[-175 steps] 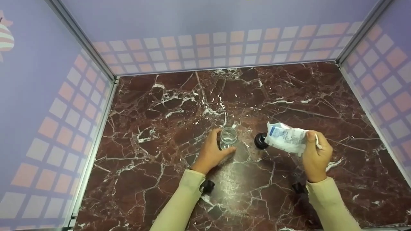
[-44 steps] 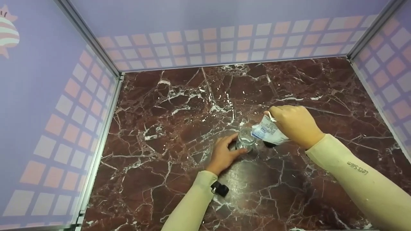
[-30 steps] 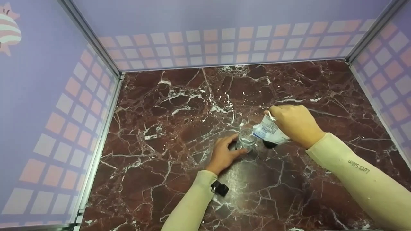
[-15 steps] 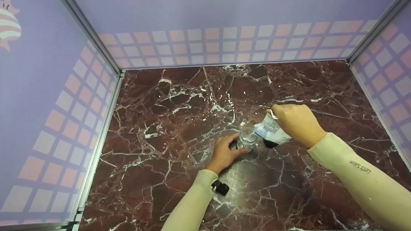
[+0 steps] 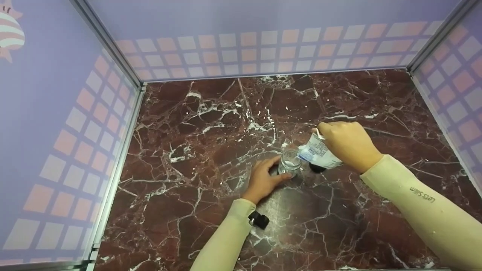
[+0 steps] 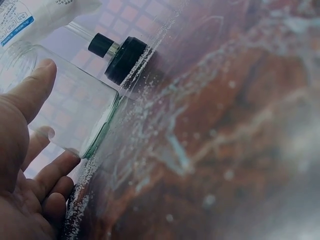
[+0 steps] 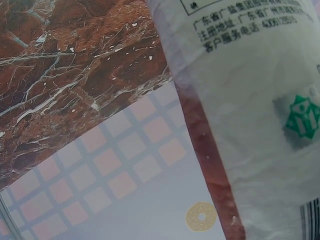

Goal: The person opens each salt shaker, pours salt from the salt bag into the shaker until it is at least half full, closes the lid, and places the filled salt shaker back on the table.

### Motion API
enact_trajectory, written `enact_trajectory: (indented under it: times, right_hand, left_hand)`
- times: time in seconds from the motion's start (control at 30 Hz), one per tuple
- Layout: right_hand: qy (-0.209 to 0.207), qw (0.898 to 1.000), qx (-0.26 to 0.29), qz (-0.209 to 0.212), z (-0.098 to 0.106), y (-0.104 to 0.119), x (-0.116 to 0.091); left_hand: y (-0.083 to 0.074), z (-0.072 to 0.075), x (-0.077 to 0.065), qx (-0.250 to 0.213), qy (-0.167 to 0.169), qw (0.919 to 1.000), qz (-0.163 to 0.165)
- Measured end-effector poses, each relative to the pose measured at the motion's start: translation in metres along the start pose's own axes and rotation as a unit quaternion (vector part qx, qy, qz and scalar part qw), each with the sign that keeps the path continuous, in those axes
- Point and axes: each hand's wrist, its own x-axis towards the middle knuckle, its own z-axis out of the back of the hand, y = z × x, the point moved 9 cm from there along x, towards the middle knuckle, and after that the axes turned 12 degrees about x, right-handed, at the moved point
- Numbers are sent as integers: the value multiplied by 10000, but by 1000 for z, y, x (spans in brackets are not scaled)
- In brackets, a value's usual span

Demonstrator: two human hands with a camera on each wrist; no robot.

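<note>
In the head view my left hand (image 5: 261,180) curves its thumb and fingers round a clear glass jar (image 5: 290,169) standing upright on the table, with some white contents low inside. My right hand (image 5: 350,145) grips the gathered end of a white and blue bag of salt (image 5: 318,152). The bag hangs tilted, its lower left corner right at the jar's rim. The left wrist view has the jar (image 6: 80,102) with the bag (image 6: 45,17) over its mouth. Printed text and a green emblem cover the bag (image 7: 255,100) in the right wrist view; the right hand is out of that picture.
A black lid (image 6: 127,60) with a narrower black knob sits on the table just beyond the jar, partly behind the bag. White grains and specks (image 5: 269,116) are scattered over the dark red marbled tabletop (image 5: 169,210). Patterned panels (image 5: 248,49) enclose the back and sides.
Since the oldest frame, my right hand has swung up and left and tipped the bag down to the jar's rim. Over the last second and a half, both hands stay nearly still.
</note>
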Motion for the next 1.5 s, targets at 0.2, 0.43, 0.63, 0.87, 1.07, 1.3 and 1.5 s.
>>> enact_trajectory:
  times: [0.2,0.43,0.63,0.87,1.07,1.3,1.5]
  right_hand:
    - [30,10000,-7,-38,-3,-1,0]
    - [72,10000,-13,-34,-5,-1,1]
    - [69,10000,-65,-9,-4,1,2]
    - [153,9998,-86,-4,-5,2,3]
    - [159,9998,-70,7,-7,1,3]
    - [200,9997,-88,-49,-5,-1,8]
    - [290,9995,-78,-69,-8,-2,9]
  left_hand:
    - [1,-1,0,63,-12,10000,-14]
    - [1,-2,0,56,5,10000,65]
    - [1,-1,1,91,16,9999,79]
    - [-3,1,2,112,-78,9998,-149]
    - [-2,-1,0,149,52,9999,-30]
    - [-4,-1,0,64,38,10000,-33]
    - [-1,0,0,71,-11,10000,-44]
